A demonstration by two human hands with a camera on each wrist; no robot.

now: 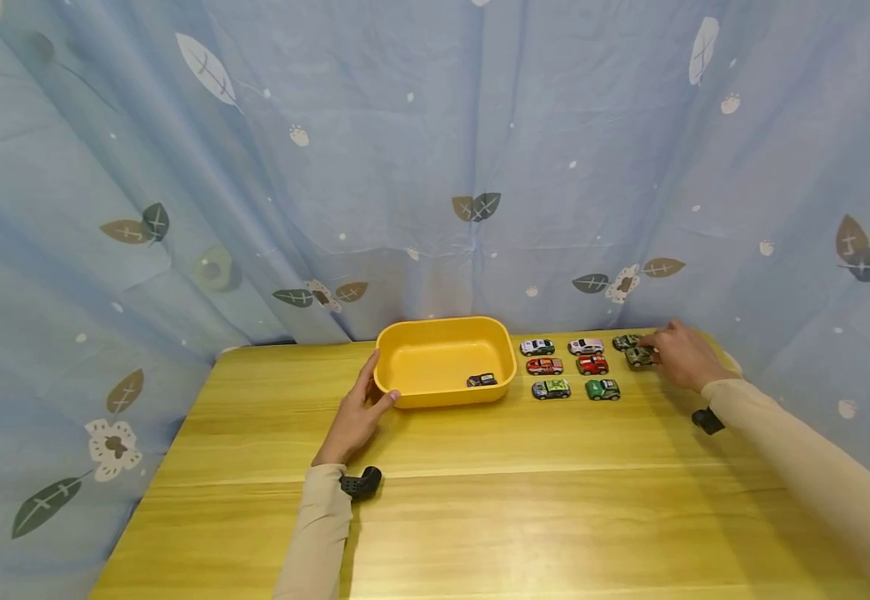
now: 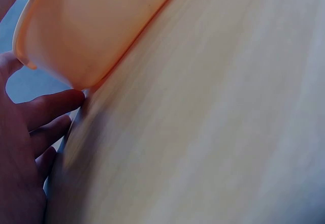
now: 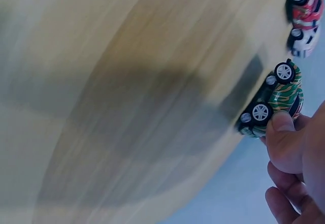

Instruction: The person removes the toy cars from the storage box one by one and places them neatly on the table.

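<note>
My left hand [image 1: 352,419] holds the left end of a yellow plastic tub [image 1: 446,398], its thumb at the near rim and its fingers along the outer side. A small dark toy car [image 1: 482,380] lies inside the tub, near its right front corner. At the far right of the table, my right hand [image 1: 684,357] pinches a green camouflage toy car [image 3: 284,97] between thumb and fingers. In the right wrist view that car is tilted, with its wheels facing the camera. Just behind it in the head view sits another dark green car [image 1: 625,342].
Between tub and right hand, several toy cars stand in rows, among them a white one [image 1: 537,347], a red one [image 1: 592,365] and a green one [image 1: 603,389]. A blue patterned curtain [image 1: 420,167] hangs along the back of the wooden table [image 1: 480,517].
</note>
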